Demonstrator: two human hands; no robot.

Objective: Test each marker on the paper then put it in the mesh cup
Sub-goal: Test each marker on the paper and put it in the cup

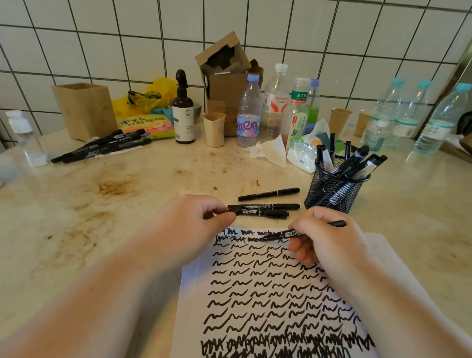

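Soft, even daylight with mild glare on the tiled wall far beyond the right hand and its grip. A faint shadow falls on the paper just behind the left hand. Wide-angle distortion bends tile lines; forearms near the bottom edge are blurred, while the counter stays fairly sharp.

Your arms come in from the bottom corners of the frame, both bare to the edge, no sleeves showing. Left hand and right hand: no gloves, rings, watch or bands visible. Short nails where visible. Forearms blurred near the bottom edge.
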